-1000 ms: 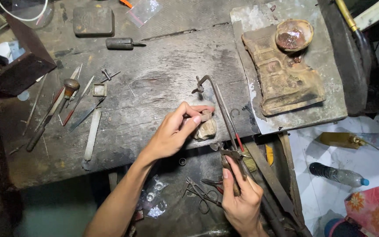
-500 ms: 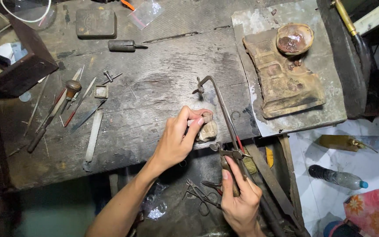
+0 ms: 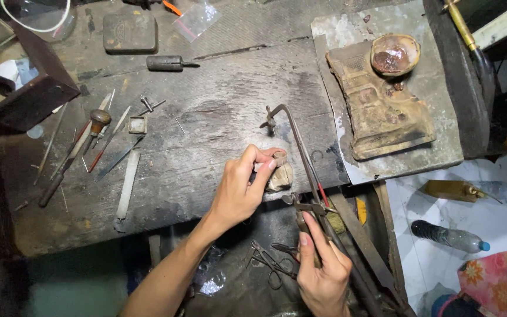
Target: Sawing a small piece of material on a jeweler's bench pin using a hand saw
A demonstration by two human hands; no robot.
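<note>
Since the earlier frames the left hand (image 3: 239,191) has curled a little tighter over the bench pin (image 3: 280,176), thumb and forefinger now pinched on a small pale workpiece (image 3: 268,164) where before they lay looser on it; the saw has barely shifted.

That workpiece sits on top of the wooden bench pin at the near edge of the worktop (image 3: 206,135), and everything else is best read from that pin. The jeweller's saw (image 3: 300,152) stands just to the right of the pin, its frame running long from a bend beyond the pin back towards the person, the blade side close beside the pinched piece. The right hand (image 3: 322,273) is closed round the saw's handle below and to the right of the pin, well nearer the person than the left hand, which rests directly at the pin. Files and gravers (image 3: 104,147) lie far left of the pin, untouched.
</note>
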